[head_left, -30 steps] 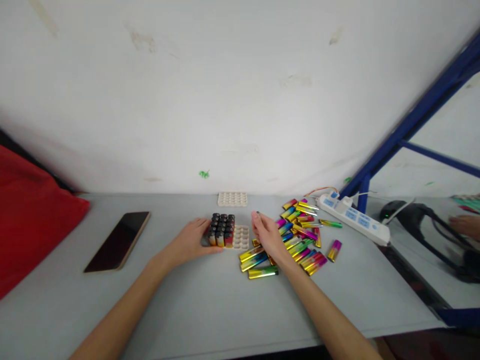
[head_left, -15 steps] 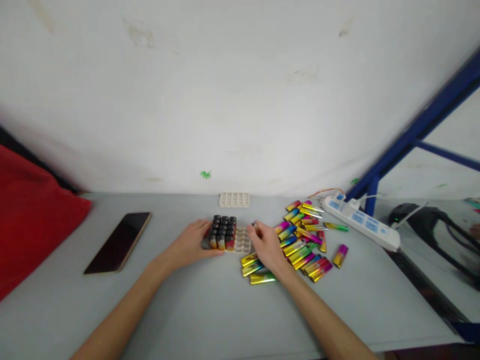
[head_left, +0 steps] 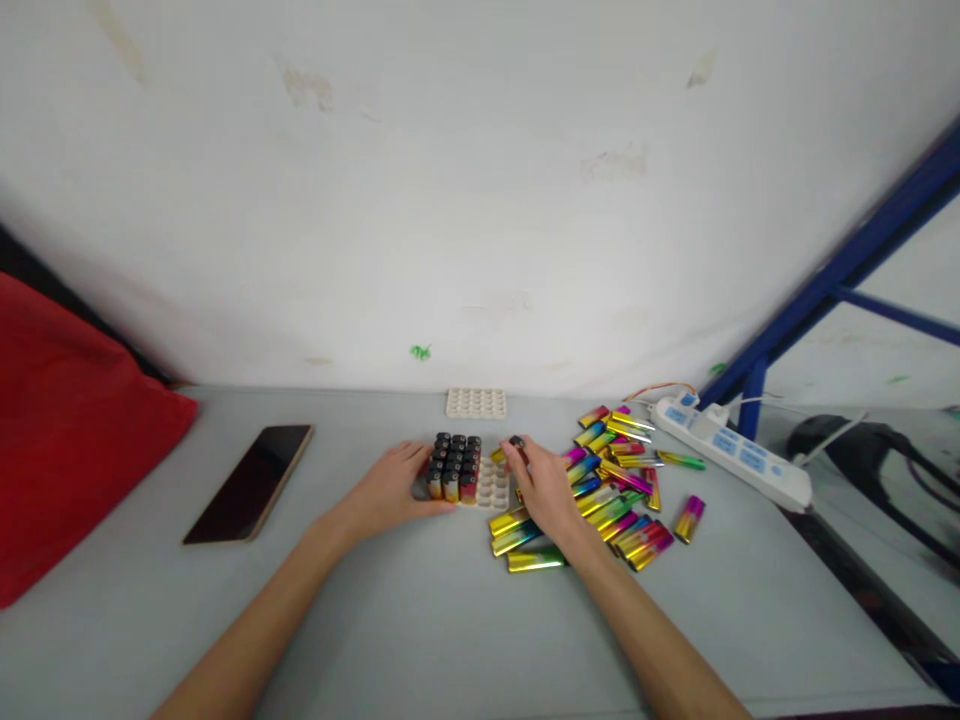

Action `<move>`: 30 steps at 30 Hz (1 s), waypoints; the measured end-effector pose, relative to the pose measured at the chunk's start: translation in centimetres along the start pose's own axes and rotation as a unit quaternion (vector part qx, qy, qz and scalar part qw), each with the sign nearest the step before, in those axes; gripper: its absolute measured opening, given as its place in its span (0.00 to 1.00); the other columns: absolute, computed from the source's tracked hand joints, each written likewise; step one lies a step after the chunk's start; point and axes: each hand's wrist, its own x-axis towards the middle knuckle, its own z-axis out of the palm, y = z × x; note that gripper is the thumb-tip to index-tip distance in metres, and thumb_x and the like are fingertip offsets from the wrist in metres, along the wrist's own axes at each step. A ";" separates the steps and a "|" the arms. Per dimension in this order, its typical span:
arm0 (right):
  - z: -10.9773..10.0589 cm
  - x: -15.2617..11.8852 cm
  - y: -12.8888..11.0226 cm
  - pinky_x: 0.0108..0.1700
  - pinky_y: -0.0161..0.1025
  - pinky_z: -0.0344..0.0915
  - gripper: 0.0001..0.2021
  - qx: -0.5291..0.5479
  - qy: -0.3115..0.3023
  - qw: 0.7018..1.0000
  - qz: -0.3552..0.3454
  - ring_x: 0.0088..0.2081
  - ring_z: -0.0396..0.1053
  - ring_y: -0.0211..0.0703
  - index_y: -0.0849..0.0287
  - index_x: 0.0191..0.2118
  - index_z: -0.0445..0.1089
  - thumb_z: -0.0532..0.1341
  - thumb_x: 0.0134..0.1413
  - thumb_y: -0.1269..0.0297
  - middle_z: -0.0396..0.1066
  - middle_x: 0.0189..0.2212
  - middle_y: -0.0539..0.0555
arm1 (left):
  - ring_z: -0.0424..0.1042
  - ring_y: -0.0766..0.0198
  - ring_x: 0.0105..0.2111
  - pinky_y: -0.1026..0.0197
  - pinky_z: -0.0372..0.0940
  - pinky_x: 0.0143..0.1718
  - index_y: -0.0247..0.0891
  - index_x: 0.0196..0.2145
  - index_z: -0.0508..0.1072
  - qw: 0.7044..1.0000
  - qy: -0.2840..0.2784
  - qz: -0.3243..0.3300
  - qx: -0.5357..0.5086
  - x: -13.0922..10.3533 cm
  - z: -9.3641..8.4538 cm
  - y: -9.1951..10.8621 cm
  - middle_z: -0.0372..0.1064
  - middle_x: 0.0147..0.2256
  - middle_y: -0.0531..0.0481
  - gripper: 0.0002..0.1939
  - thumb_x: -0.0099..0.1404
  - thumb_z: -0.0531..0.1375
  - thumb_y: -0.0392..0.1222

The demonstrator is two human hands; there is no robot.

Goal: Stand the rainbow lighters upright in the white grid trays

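A white tray (head_left: 493,486) with round holes sits mid-table, its left part filled with several upright lighters (head_left: 454,467) showing black tops. My left hand (head_left: 390,487) rests against the tray's left side. My right hand (head_left: 541,487) holds one lighter (head_left: 516,444) upright at the tray's far right corner, over the bare holes. A heap of shiny rainbow-coloured lighters (head_left: 611,480) lies just right of that hand.
A second holed tray (head_left: 476,403) lies by the wall. A dark phone (head_left: 251,482) lies to the left, beside a red cloth (head_left: 67,440). A white power strip (head_left: 731,452) and a blue frame (head_left: 832,275) stand at the right.
My right hand has carried a lighter leftward from the heap to the tray's right side. My left hand has stayed against the tray.
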 end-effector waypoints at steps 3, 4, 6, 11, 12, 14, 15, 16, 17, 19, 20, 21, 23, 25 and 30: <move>0.5 0.3 0.4 0.62 0.48 0.80 0.12 -0.011 -0.038 0.998 -0.046 0.55 0.87 0.55 0.55 0.61 0.81 0.60 0.89 0.63 0.89 0.53 0.62 | 0.85 0.32 0.61 0.39 0.77 0.66 0.45 0.55 0.84 1.000 -0.012 -0.006 -0.010 0.0 -0.1 0.1 0.88 0.59 0.36 0.33 0.63 0.79 0.69; 0.6 0.4 0.5 0.64 0.50 0.80 0.11 -0.021 -0.053 0.997 -0.055 0.57 0.87 0.56 0.56 0.63 0.81 0.61 0.88 0.64 0.89 0.55 0.63 | 0.85 0.32 0.61 0.39 0.77 0.67 0.45 0.56 0.84 1.000 -0.011 -0.004 -0.012 -0.1 -0.1 0.1 0.88 0.59 0.37 0.33 0.63 0.79 0.69; 0.8 0.6 0.7 0.65 0.54 0.80 0.11 -0.037 -0.067 0.995 -0.063 0.58 0.86 0.58 0.57 0.63 0.81 0.62 0.87 0.66 0.88 0.56 0.64 | 0.85 0.34 0.62 0.40 0.76 0.69 0.47 0.57 0.84 1.000 -0.009 0.001 -0.013 -0.1 -0.1 0.0 0.88 0.60 0.39 0.33 0.64 0.79 0.68; 0.3 0.4 0.6 0.67 0.55 0.80 0.12 -0.004 -0.033 0.995 -0.091 0.59 0.85 0.58 0.54 0.61 0.82 0.60 0.90 0.60 0.87 0.55 0.63 | 0.85 0.34 0.60 0.39 0.77 0.67 0.46 0.55 0.84 1.000 -0.009 0.001 -0.003 -0.2 0.2 -0.4 0.88 0.58 0.37 0.32 0.65 0.79 0.69; 0.2 0.3 0.5 0.67 0.54 0.80 0.13 0.003 -0.035 0.995 -0.094 0.59 0.85 0.57 0.54 0.61 0.82 0.60 0.90 0.59 0.87 0.55 0.62 | 0.85 0.33 0.60 0.38 0.77 0.67 0.45 0.55 0.84 1.000 -0.010 0.001 -0.005 -0.2 0.3 -0.5 0.88 0.58 0.36 0.33 0.65 0.79 0.70; 0.0 0.3 0.3 0.64 0.51 0.81 0.13 0.001 -0.047 0.995 -0.088 0.55 0.85 0.55 0.54 0.58 0.82 0.59 0.91 0.58 0.87 0.52 0.61 | 0.84 0.32 0.61 0.36 0.76 0.69 0.44 0.56 0.84 1.000 -0.015 0.000 -0.007 -0.2 0.2 -0.4 0.87 0.59 0.35 0.34 0.65 0.79 0.70; 0.0 0.3 0.2 0.62 0.50 0.81 0.13 -0.009 -0.054 0.995 -0.081 0.53 0.85 0.55 0.54 0.56 0.82 0.60 0.91 0.59 0.87 0.50 0.60 | 0.84 0.32 0.62 0.36 0.76 0.70 0.44 0.57 0.84 1.000 -0.016 -0.001 -0.007 -0.2 0.2 -0.3 0.87 0.59 0.35 0.34 0.65 0.79 0.70; 0.0 0.4 0.2 0.60 0.48 0.81 0.12 -0.021 -0.060 0.995 -0.071 0.51 0.85 0.54 0.54 0.54 0.82 0.61 0.90 0.59 0.87 0.48 0.60 | 0.84 0.32 0.62 0.37 0.76 0.70 0.44 0.57 0.84 1.000 -0.015 -0.003 -0.006 -0.2 0.1 -0.2 0.87 0.60 0.35 0.35 0.64 0.79 0.70; 0.1 0.6 0.2 0.57 0.47 0.80 0.11 -0.034 -0.063 0.996 -0.061 0.49 0.85 0.54 0.54 0.51 0.81 0.62 0.90 0.60 0.86 0.46 0.59 | 0.84 0.32 0.62 0.37 0.76 0.70 0.45 0.57 0.84 1.000 -0.014 -0.005 -0.006 -0.2 0.1 -0.2 0.87 0.59 0.36 0.34 0.64 0.79 0.70; 0.5 1.1 0.0 0.53 0.44 0.79 0.10 -0.055 -0.071 0.995 -0.046 0.46 0.84 0.53 0.54 0.47 0.79 0.64 0.88 0.61 0.85 0.43 0.57 | 0.85 0.33 0.61 0.39 0.77 0.68 0.45 0.56 0.84 1.000 -0.011 -0.007 -0.006 -0.2 0.0 0.0 0.88 0.58 0.37 0.33 0.63 0.80 0.69; 0.7 1.4 -0.1 0.51 0.44 0.78 0.09 -0.061 -0.073 0.995 -0.041 0.45 0.84 0.52 0.54 0.46 0.79 0.65 0.87 0.63 0.85 0.42 0.57 | 0.85 0.33 0.60 0.40 0.77 0.67 0.46 0.55 0.84 1.000 -0.009 -0.007 -0.007 -0.2 0.0 0.0 0.88 0.57 0.38 0.33 0.63 0.81 0.68; 0.8 1.7 -0.2 0.50 0.43 0.77 0.09 -0.065 -0.075 0.994 -0.037 0.44 0.83 0.52 0.54 0.46 0.79 0.66 0.86 0.64 0.84 0.41 0.56 | 0.85 0.33 0.60 0.40 0.77 0.67 0.46 0.54 0.85 1.000 -0.010 -0.007 -0.009 -0.2 0.0 0.1 0.88 0.57 0.38 0.32 0.63 0.81 0.68; 1.1 2.2 -0.5 0.49 0.42 0.76 0.09 -0.068 -0.085 0.993 -0.034 0.43 0.83 0.51 0.54 0.45 0.79 0.67 0.86 0.65 0.85 0.41 0.56 | 0.85 0.33 0.60 0.40 0.77 0.66 0.46 0.53 0.85 1.000 -0.010 -0.008 -0.009 -0.2 0.0 0.1 0.88 0.57 0.38 0.31 0.63 0.81 0.68; 1.0 2.2 -0.8 0.49 0.41 0.75 0.10 -0.075 -0.096 0.992 -0.032 0.43 0.82 0.50 0.55 0.45 0.79 0.67 0.86 0.65 0.85 0.41 0.56 | 0.85 0.33 0.60 0.40 0.78 0.66 0.46 0.53 0.85 1.000 -0.010 -0.011 -0.005 -0.1 0.0 0.0 0.88 0.57 0.38 0.31 0.63 0.80 0.68; -0.5 0.9 -0.5 0.54 0.45 0.77 0.12 -0.069 -0.075 0.994 -0.043 0.44 0.83 0.52 0.56 0.64 0.82 0.66 0.88 0.59 0.87 0.43 0.56 | 0.85 0.32 0.59 0.40 0.78 0.65 0.45 0.54 0.85 1.000 -0.008 -0.006 -0.008 0.0 0.0 -0.2 0.88 0.57 0.37 0.31 0.63 0.80 0.68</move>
